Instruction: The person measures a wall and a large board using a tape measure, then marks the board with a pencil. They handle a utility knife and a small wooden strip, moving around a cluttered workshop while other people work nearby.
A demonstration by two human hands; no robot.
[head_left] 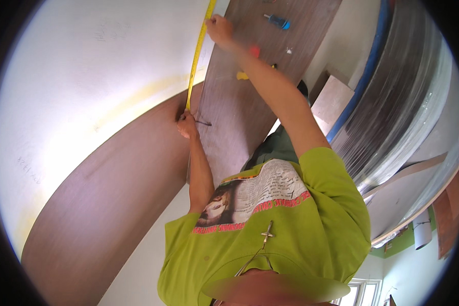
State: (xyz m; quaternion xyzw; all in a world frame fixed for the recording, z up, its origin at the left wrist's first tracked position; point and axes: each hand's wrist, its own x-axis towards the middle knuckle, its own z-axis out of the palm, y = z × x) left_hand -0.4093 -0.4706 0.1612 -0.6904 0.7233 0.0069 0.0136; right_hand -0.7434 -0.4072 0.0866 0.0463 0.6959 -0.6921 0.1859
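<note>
A yellow tape measure blade (195,66) runs along the pale surface beside the edge of a brown wood-grain panel (222,102). My left hand (187,125) is closed on the blade's lower end, by the corner where two brown panels meet. A thin dark stick (204,123) juts out to the right beside these fingers; I cannot tell if they hold it. Farther up, my right hand (220,30) has its fingers bent against the blade near the panel's edge. The blade's far end runs out of view at the top.
On the panel lie a blue-handled tool (278,21), a red item (254,51), a yellow item (242,76) and a small white bit (289,50). Another brown panel (107,194) curves away at lower left. Plastic-wrapped boards (392,97) stand at right, near a light block (332,102).
</note>
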